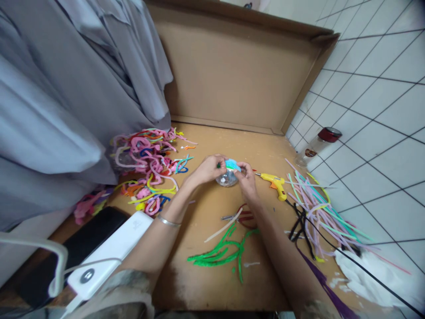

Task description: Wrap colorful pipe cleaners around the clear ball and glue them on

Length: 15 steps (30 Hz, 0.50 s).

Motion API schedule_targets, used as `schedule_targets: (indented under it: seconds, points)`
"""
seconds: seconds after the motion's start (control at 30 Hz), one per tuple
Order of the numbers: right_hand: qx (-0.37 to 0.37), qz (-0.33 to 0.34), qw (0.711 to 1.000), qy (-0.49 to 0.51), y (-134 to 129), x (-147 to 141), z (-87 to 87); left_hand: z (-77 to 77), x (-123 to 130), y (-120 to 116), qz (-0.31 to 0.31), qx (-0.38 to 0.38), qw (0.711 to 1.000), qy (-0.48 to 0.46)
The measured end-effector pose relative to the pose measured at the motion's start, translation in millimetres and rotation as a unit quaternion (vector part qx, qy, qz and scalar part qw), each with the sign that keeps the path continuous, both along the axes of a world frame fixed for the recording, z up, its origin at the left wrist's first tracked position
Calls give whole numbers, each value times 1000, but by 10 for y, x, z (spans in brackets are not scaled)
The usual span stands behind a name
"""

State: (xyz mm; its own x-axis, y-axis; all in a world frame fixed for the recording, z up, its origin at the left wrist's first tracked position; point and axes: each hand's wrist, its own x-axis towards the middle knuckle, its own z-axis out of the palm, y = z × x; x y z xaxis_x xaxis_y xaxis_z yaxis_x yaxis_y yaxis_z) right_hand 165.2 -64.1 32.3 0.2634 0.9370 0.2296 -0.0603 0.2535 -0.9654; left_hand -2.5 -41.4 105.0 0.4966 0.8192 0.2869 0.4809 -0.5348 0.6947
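Craft corner, home or workshop unclear: yellow glue gun [275, 181], piled fuzzy stems [141, 148], scissors [245, 218], white-tiled wall [375, 102].

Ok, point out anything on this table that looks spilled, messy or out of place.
The pipe cleaner heap at the left looks messy, its strands tangled; at the lower right, loose white scraps lie strewn beside a crumpled white wad.

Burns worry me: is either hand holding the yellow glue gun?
No, the glue gun lies on the work surface; left hand and right hand hold a blue-topped clear object.
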Motion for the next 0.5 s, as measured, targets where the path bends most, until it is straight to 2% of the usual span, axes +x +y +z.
schedule_targets:
  seconds: [0.5]
  points:
    - [-23, -7, 998, 51, -27, -15, 78, -77, 69, 14, 27, 27, 999, 2]
